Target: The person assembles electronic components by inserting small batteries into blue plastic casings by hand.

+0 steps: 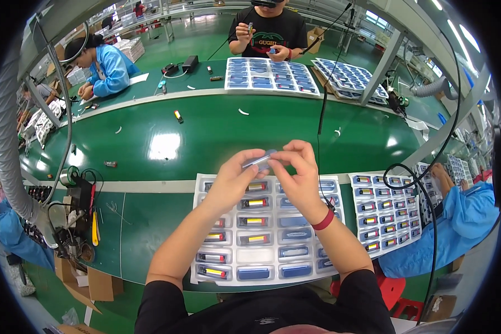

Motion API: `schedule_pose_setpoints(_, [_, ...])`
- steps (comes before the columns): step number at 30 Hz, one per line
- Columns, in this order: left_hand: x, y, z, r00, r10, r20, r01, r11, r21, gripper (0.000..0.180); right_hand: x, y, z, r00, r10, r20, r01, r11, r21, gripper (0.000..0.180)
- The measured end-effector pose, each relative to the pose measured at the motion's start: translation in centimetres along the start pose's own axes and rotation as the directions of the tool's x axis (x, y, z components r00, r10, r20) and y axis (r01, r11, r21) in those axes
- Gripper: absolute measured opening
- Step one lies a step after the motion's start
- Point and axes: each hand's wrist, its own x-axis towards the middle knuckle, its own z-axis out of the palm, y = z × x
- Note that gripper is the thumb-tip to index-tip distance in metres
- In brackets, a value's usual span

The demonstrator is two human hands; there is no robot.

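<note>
Above the near edge of a green conveyor belt, my left hand (232, 179) and my right hand (296, 173) pinch a small blue-grey plastic casing (260, 161) between them. A pale strip shows along its side, and my fingers partly cover it. Beneath my forearms lies a white moulded tray (255, 255) with rows of compartments; one in the lower middle holds nothing. Several compartments carry black parts with yellow and red labels (211, 273). Others hold blue casings (296, 271). My wrists and arms hide part of the tray. My right wrist wears a dark red band (324, 220).
A second white tray (360, 224) of labelled parts lies to the right, beside a co-worker's blue sleeve (456, 217). Soldering gear (78, 206) and a yellow-handled cutter (95, 229) sit left. A black cable (435, 222) hangs at right. Across the belt (206, 133), another person handles parts.
</note>
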Motion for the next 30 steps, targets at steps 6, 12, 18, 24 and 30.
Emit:
schedule_pose_setpoints(6, [0.2, 0.5, -0.2, 0.978, 0.197, 0.074, -0.211, 0.905, 0.370, 0.039, 1.0, 1.7, -2.2, 0.916, 0.145, 0.375, -0.223, 0.959, 0.175, 0.033])
schedule_pose_setpoints(12, [-0.5, 1.5, -0.3, 0.905, 0.349, 0.243, -0.411, 0.572, 0.710, 0.031, -0.4, 0.4, -3.5, 0.936, -0.209, 0.285, 0.242, 0.967, -0.085, 0.035])
schedule_pose_setpoints(18, [-1.1, 1.6, -0.1, 0.887, 0.435, 0.154, -0.439, 0.692, 0.573, 0.030, -1.5, -1.0, -1.6, 0.965, -0.253, 0.071, 0.258, 0.964, -0.070, 0.033])
schedule_pose_setpoints(24, [0.0, -0.2, -0.5, 0.922, 0.382, -0.058, -0.361, 0.905, 0.225, 0.034, -0.1, -0.1, 0.5, 0.998, -0.058, 0.000, 0.056, 0.977, 0.206, 0.025])
schedule_pose_setpoints(30, [-0.3, 2.0, -0.6, 0.975, 0.223, -0.002, -0.215, 0.943, 0.254, 0.031, -1.0, -1.1, -1.2, 0.950, 0.233, 0.207, -0.301, 0.859, 0.415, 0.030])
